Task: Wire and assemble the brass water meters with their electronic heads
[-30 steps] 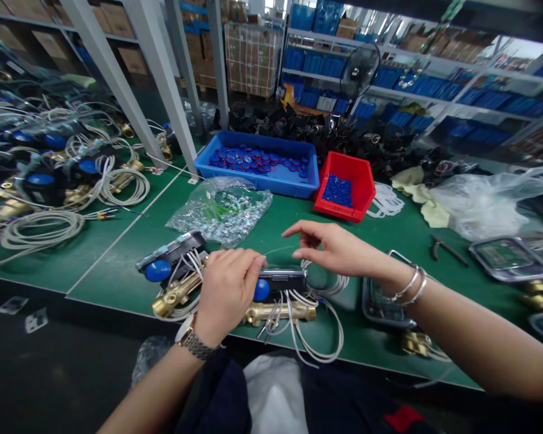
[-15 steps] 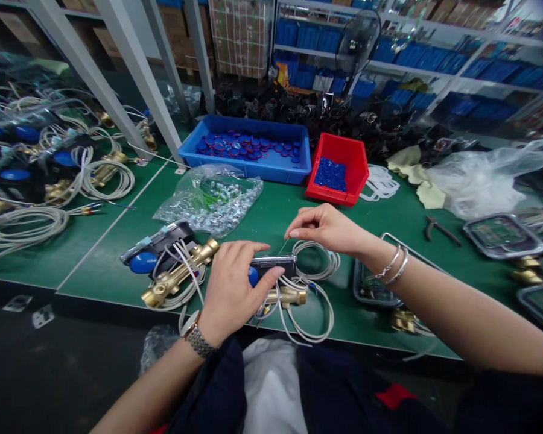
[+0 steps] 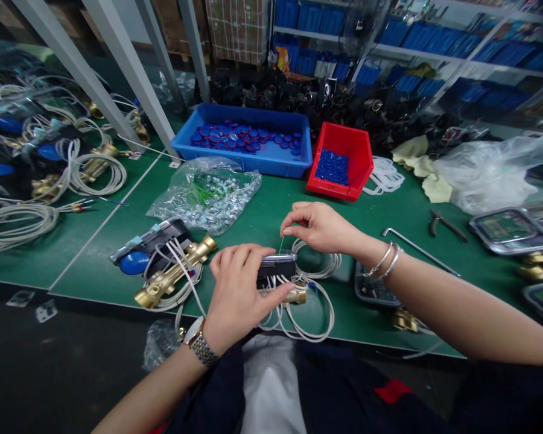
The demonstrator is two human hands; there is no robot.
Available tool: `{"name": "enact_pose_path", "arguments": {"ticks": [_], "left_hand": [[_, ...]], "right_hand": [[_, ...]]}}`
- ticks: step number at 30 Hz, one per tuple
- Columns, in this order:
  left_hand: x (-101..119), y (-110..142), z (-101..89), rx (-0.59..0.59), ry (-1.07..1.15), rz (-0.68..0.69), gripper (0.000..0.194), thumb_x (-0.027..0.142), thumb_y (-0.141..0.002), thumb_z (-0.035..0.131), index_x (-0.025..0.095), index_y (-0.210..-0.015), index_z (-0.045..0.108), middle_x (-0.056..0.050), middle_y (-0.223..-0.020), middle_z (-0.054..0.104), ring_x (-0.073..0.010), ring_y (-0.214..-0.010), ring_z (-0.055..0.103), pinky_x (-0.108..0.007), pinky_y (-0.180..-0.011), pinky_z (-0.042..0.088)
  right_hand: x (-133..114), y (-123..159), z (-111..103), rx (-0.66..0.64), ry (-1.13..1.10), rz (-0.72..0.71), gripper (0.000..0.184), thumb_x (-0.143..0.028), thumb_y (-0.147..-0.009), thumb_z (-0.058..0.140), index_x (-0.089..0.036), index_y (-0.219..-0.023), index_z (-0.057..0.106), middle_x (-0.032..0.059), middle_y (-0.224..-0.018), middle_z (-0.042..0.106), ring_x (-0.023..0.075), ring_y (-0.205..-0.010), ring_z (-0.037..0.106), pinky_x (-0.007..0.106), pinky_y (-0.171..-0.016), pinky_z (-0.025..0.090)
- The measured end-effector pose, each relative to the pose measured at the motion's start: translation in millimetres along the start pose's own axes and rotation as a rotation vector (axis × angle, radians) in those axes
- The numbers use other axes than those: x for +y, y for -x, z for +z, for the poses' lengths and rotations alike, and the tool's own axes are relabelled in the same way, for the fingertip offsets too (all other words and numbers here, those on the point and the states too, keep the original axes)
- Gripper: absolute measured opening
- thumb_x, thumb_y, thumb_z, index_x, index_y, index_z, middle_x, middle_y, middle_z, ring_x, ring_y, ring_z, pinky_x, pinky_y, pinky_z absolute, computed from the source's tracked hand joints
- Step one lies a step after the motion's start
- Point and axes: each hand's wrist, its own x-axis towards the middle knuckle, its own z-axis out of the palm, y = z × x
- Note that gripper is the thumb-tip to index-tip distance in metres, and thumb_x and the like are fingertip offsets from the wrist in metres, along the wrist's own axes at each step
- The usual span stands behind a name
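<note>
My left hand [image 3: 238,292] grips a black meter unit [image 3: 277,268] with a brass pipe body [image 3: 294,296] and white cables [image 3: 308,313] at the near edge of the green table [image 3: 262,217]. My right hand [image 3: 319,226] is just above the unit, its thumb and forefinger pinched on a thin green wire [image 3: 281,244] that runs down to the unit's top. A second meter [image 3: 151,253] with a blue cap and brass pipe lies to the left of my left hand.
A clear bag of small metal parts [image 3: 206,193], a blue tray of blue rings [image 3: 244,138] and a red bin [image 3: 341,166] stand behind. Pliers [image 3: 446,226], a hex key [image 3: 419,250], lidded trays [image 3: 511,232] sit right. Many cabled meters [image 3: 36,175] pile at left.
My right hand came down from a spread pose to a pinch over the unit, pulling the thin wire upright. My left hand shifted its grip onto the unit's front. The view tilted down slightly.
</note>
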Motion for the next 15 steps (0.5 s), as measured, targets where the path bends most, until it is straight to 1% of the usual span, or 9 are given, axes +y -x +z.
{"name": "enact_pose_path", "arguments": {"ticks": [5,8,9,11,13,15], "left_hand": [[2.1,-0.2,1.0,0.007,-0.007,0.005,0.053,0.063,-0.085,0.068,0.026,-0.123,0.062,-0.008,-0.122,0.064,-0.0306,-0.112,0.053,-0.05,-0.098,0.033],[2.2,0.0,1.2,-0.002,0.0,0.0,0.056,0.065,-0.084,0.069,0.026,-0.123,0.061,-0.008,-0.121,0.064,-0.0309,-0.112,0.054,-0.05,-0.098,0.035],[0.7,-0.1,0.9,0.006,0.019,-0.001,0.058,0.065,-0.084,0.069,0.025,-0.124,0.06,-0.009,-0.121,0.065,-0.0307,-0.112,0.054,-0.049,-0.097,0.036],[-5.2,-1.3,-1.3,0.069,0.071,0.013,0.055,0.06,-0.087,0.069,0.022,-0.125,0.058,-0.009,-0.12,0.066,-0.0284,-0.11,0.057,-0.046,-0.095,0.04],[-13.9,-4.2,-6.0,0.166,0.081,0.093,0.041,0.048,-0.09,0.071,0.021,-0.12,0.06,-0.007,-0.113,0.069,-0.0248,-0.106,0.06,-0.042,-0.093,0.043],[-22.4,-9.1,-12.9,0.209,0.005,0.257,0.024,0.036,-0.091,0.072,0.024,-0.11,0.065,-0.004,-0.104,0.072,-0.0222,-0.099,0.062,-0.039,-0.09,0.044]], "right_hand": [[-3.4,2.4,0.6,-0.041,-0.009,-0.036,0.011,-0.016,-0.09,0.07,-0.018,-0.087,0.08,0.0002,-0.076,0.059,0.014,-0.073,0.056,0.027,-0.069,0.036],[-7.7,3.2,-0.4,-0.111,-0.016,-0.073,0.01,-0.016,-0.09,0.07,-0.018,-0.087,0.079,0.0007,-0.077,0.061,0.0143,-0.074,0.057,0.027,-0.069,0.037],[-9.3,3.6,-0.9,-0.138,-0.021,-0.089,0.009,-0.018,-0.09,0.07,-0.018,-0.089,0.079,0.001,-0.079,0.063,0.0146,-0.075,0.058,0.027,-0.069,0.037],[-12.6,4.3,-1.5,-0.167,-0.037,-0.099,0.012,-0.023,-0.095,0.066,-0.019,-0.1,0.076,0.0017,-0.086,0.067,0.0153,-0.077,0.059,0.026,-0.071,0.038],[-15.3,5.1,-1.1,-0.147,-0.026,-0.069,0.021,-0.027,-0.102,0.054,-0.019,-0.113,0.071,0.0031,-0.093,0.071,0.0161,-0.08,0.06,0.027,-0.072,0.038],[-18.1,5.6,1.1,-0.119,0.044,-0.024,0.026,-0.023,-0.104,0.045,-0.019,-0.119,0.065,0.0043,-0.095,0.072,0.017,-0.08,0.061,0.027,-0.072,0.037]]}}
